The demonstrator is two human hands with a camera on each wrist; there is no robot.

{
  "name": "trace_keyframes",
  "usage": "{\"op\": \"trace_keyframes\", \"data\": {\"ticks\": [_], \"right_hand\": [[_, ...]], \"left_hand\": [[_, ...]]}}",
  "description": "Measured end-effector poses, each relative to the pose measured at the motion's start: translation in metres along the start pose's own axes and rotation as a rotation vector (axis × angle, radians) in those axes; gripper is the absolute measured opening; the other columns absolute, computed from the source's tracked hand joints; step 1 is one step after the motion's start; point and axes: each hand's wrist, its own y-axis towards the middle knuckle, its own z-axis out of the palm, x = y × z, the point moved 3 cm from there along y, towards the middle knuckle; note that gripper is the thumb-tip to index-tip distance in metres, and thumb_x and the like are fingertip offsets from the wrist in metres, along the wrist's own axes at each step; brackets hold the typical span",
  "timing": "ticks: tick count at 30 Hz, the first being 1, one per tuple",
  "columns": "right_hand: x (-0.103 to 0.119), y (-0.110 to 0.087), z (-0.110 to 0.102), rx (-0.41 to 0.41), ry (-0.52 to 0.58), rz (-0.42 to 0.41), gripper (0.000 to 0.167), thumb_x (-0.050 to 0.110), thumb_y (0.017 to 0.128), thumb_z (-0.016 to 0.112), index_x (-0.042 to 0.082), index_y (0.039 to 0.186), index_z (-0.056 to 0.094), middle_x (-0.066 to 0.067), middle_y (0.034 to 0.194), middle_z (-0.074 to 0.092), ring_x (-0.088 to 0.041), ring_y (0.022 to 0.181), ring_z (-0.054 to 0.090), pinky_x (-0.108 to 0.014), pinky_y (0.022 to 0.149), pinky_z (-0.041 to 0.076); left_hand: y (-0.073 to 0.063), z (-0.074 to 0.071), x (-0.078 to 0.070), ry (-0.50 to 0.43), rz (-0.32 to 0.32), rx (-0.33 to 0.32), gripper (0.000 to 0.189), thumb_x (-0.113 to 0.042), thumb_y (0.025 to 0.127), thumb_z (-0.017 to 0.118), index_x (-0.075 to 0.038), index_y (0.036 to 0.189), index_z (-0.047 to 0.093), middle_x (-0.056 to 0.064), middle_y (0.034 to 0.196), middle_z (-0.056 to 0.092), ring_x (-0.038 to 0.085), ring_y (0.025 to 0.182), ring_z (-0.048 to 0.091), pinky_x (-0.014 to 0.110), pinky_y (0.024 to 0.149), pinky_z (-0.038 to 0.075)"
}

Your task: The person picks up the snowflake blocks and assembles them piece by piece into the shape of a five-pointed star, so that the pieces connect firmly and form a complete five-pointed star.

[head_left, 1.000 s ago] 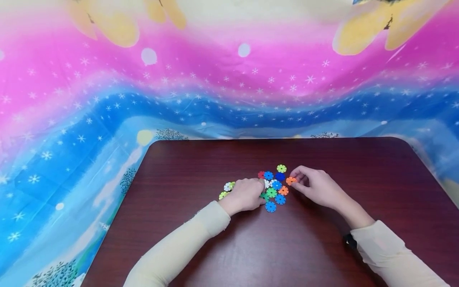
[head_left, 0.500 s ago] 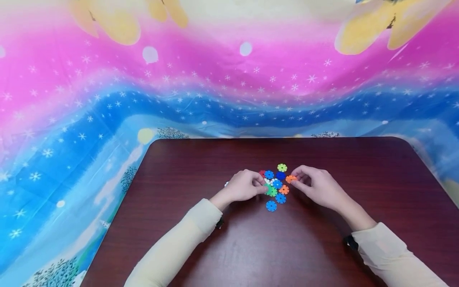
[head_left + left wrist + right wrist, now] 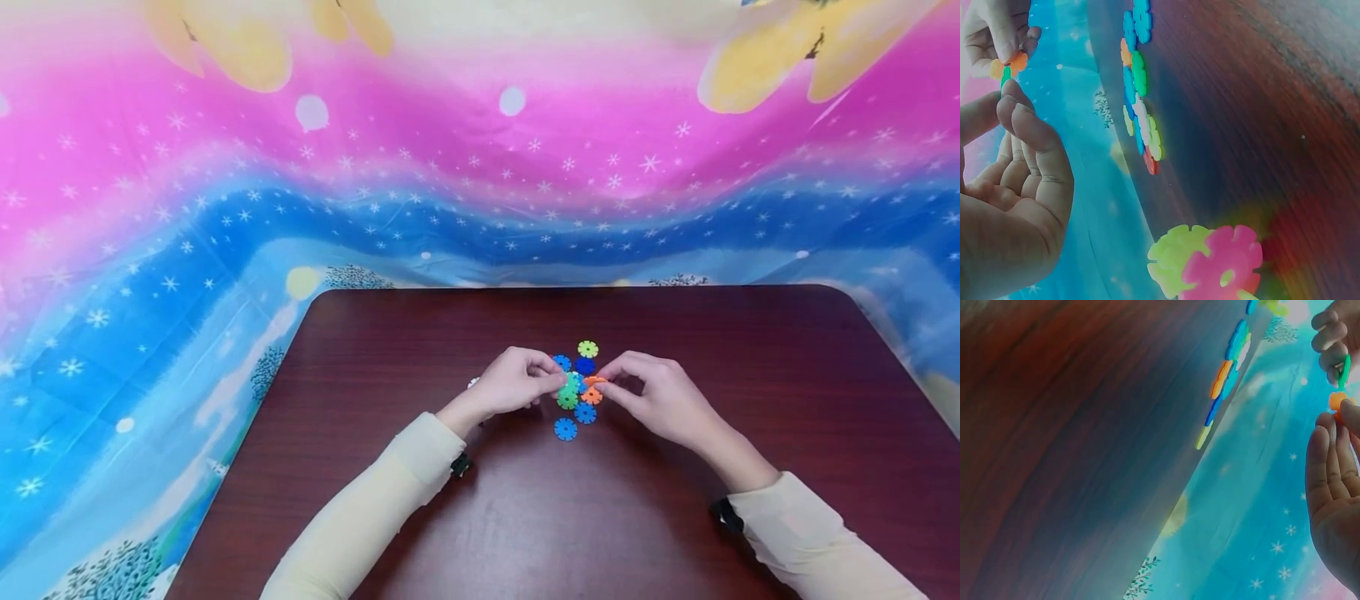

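Observation:
My left hand (image 3: 510, 385) pinches a green notched plastic disc (image 3: 1344, 372) between thumb and fingertips. Opposite it, my right hand (image 3: 660, 400) pinches an orange notched disc (image 3: 1019, 64) by its edge. Both discs are raised above the table, turned at an angle to each other. In the left wrist view the green disc's edge meets the orange one; whether their notches interlock I cannot tell. Beneath the hands lie loose discs of the same kind, among them a blue disc (image 3: 566, 429), a second green disc (image 3: 567, 400) and a yellow-green disc (image 3: 588, 349).
The dark wooden table (image 3: 480, 517) has rounded far corners. Behind it hangs a printed cloth (image 3: 450, 192) in pink and blue. In the left wrist view a pink disc (image 3: 1229, 259) overlaps a yellow-green one on the left side, mostly hidden by the left hand in the head view.
My left hand has picked up the green disc from the pile and lifted it. My right hand has moved left with the orange disc, bringing the two discs together.

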Motion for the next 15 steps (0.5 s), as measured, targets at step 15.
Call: {"op": "trace_keyframes", "data": {"ticks": [15], "right_hand": [[0.0025,-0.0001,0.0044,-0.011,0.011,-0.048,0.027,0.005,0.079,0.091,0.02,0.098,0.078,0.012,0.091,0.07,-0.004,0.077,0.063,-0.031,0.066,0.059]], "left_hand": [[0.0007,0.0046,-0.0048,-0.044,0.01,-0.013,0.016,-0.025,0.099,0.074,-0.011,0.104,0.078,0.018,0.093,0.076,0.046,0.077,0.064,0.057,0.073,0.059]]}}
